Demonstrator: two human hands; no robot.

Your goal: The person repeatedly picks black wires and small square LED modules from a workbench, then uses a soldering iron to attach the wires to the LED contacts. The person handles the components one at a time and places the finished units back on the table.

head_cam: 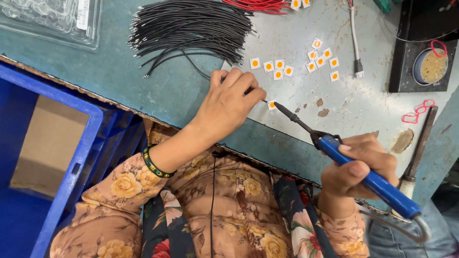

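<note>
Head view: a small white LED chip with an orange centre lies near the bench edge, the left hand pinching a thin wire onto it. The right hand grips a blue-handled soldering iron, its long axis running diagonally, tip pointing up-left at the chip. A slip could burn the nearby fingertips.

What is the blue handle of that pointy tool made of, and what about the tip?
The soldering iron's blue handle, held in the right hand, looks like smooth plastic with a slight shine. Its tip looks like dark, dull metal, probably blackened by heat. It points at a small white square chip by the left hand.
</note>
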